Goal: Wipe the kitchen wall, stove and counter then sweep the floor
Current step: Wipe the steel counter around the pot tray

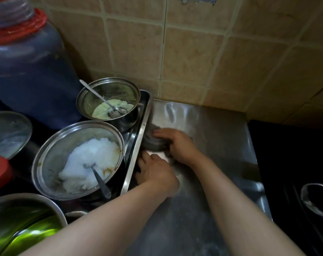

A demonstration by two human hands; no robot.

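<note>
A steel counter (pixel 208 126) runs from the tiled wall (pixel 194 52) toward me, streaked with wet marks. My right hand (pixel 177 145) presses a dark grey cloth (pixel 153 143) flat onto the counter beside a steel tray (pixel 138 143). My left hand (pixel 155 172) sits just in front of it with its fingers curled around the tray's right edge. A pale patch shows between the two hands. The black stove (pixel 290 163) lies at the right, in shadow.
The tray holds a small pot (pixel 108 100) of pale green powder with a spoon and a wider bowl (pixel 75 159) of white grains with a spoon. A large dark jar (pixel 27 74) with a red lid stands at the left. A green bowl (pixel 23 228) sits at the front left.
</note>
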